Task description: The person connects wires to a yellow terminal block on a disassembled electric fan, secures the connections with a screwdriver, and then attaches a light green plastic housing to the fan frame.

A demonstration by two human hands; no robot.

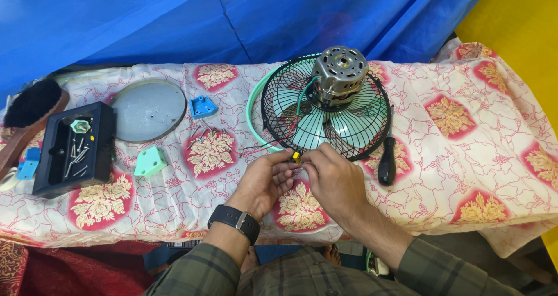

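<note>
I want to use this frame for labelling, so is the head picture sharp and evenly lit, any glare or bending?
Head view: light is soft and even, no harsh glare; both hands and the fan guard look sharp; the table edge bows, a wide-lens distortion; the corners are slightly softer.

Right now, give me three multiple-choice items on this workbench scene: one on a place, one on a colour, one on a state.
1. Where does the black-handled screwdriver lie?
A. right of the black wire fan guard
B. inside the black plastic tray
C. on the round grey plate

2. What colour is the small part pinched between the left hand and the right hand?
A. blue
B. yellow
C. white

3. How does the silver metal motor stand?
A. lying loose on the cloth
B. held up in the air
C. sitting on the guard's centre

Key: 1 A, it rests on the patterned cloth beside the guard's right edge; 2 B, yellow shows at the fingertips; 3 C, it sits on the guard's hub with wires trailing.
</note>
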